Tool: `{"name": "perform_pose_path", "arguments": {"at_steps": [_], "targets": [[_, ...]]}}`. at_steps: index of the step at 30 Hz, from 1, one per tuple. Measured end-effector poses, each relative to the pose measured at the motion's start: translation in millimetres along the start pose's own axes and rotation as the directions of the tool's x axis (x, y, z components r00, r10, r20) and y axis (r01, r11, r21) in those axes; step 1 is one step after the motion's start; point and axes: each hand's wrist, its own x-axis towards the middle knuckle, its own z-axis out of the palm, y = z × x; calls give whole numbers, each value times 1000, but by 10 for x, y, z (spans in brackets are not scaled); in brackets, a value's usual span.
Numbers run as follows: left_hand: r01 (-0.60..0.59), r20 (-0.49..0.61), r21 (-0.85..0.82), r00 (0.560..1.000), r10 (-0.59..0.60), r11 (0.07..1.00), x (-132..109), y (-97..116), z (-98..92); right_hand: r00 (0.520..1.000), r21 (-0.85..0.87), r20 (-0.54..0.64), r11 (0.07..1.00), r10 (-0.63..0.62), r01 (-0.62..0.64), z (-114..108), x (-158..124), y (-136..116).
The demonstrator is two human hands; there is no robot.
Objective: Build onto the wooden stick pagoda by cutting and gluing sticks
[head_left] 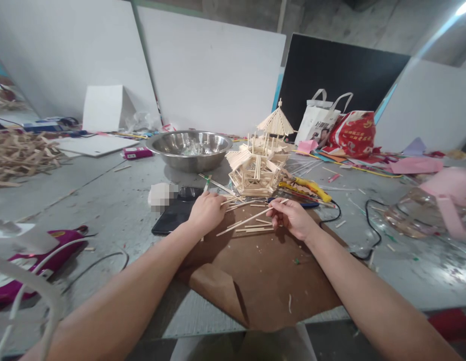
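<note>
Far out to the left of the left hand (208,213) I have a heap of wooden sticks (22,158). Nearer, beyond that hand and a little to its left, sits a steel bowl (167,160), and just beside the wrist lies a flat black device (170,218). The left hand is low, fingers curled down by some loose sticks (255,230); I cannot tell whether they grip one. If that wrist swung outward, I think it could push the device along.

Between the hands, just beyond them, stands the stick model (257,168), a tiered frame with a peaked roof. Its thin struts look fragile to me: a knuckle driven forward could knock one loose or tip the roof.

The right hand (289,218) pinches a thin stick (244,222) between thumb and fingers near one end. The rest slants out towards the left hand, over the brown sheet (270,281). With so long a free length, I judge a small twist at the fingers would swing the far tip into the loose sticks and scatter them; squeezing too hard might snap it.

Just beyond the right hand and to its right is a yellow-handled tool (311,188); a careless reach that way could bump it.
</note>
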Motion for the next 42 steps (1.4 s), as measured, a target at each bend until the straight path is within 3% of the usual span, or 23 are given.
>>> {"name": "perform_pose_path", "arguments": {"at_steps": [4, 8, 10, 12, 13, 15, 17, 18, 21, 25, 32, 37, 42], "targets": [[-127, -30, -273, 992, 123, 954, -60, 192, -92, 998, -25, 61, 1000, -7, 8, 48, -19, 9], [-157, 115, -465, 965, 235, 872, -153, 397, -151, 995, -80, 95, 997, -13, 20, 117, -47, 18], [-122, 168, -474, 960, 225, 872, -175, 437, -149, 996, -187, 86, 982, -13, 29, 131, -53, 28], [-95, 166, -468, 967, 193, 879, -174, 429, -137, 996, -402, 57, 912, -67, 84, 120, -54, 38], [-85, 147, -466, 974, 171, 881, -166, 414, -130, 991, -545, 51, 828, -121, 130, 107, -53, 41], [-57, 114, -455, 986, 121, 889, -146, 376, -121, 965, -806, 96, 550, -245, 220, 73, -51, 44], [-19, 103, -435, 992, 71, 900, -128, 347, -118, 939, -931, 192, 250, -286, 267, 40, -46, 47], [-6, 103, -427, 993, 55, 904, -122, 339, -117, 934, -949, 237, 143, -269, 282, 28, -42, 51], [8, 106, -415, 994, 40, 910, -116, 335, -117, 926, -943, 327, 5, -190, 334, 10, -20, 71], [4, 109, -411, 993, 44, 912, -119, 332, -103, 919, -934, 354, -16, -172, 357, 13, -3, 94], [-5, 90, -422, 995, 48, 907, -113, 299, -50, 928, -942, 323, 27, -187, 334, 30, -16, 102], [9, 81, -428, 996, 29, 904, -102, 297, -51, 909, -930, 336, 66, -247, 362, 44, -11, 76], [-65, 34, -410, 996, 86, 910, -107, 302, -57, 911, -912, 244, 241, -333, 333, 71, -43, 26]]}}
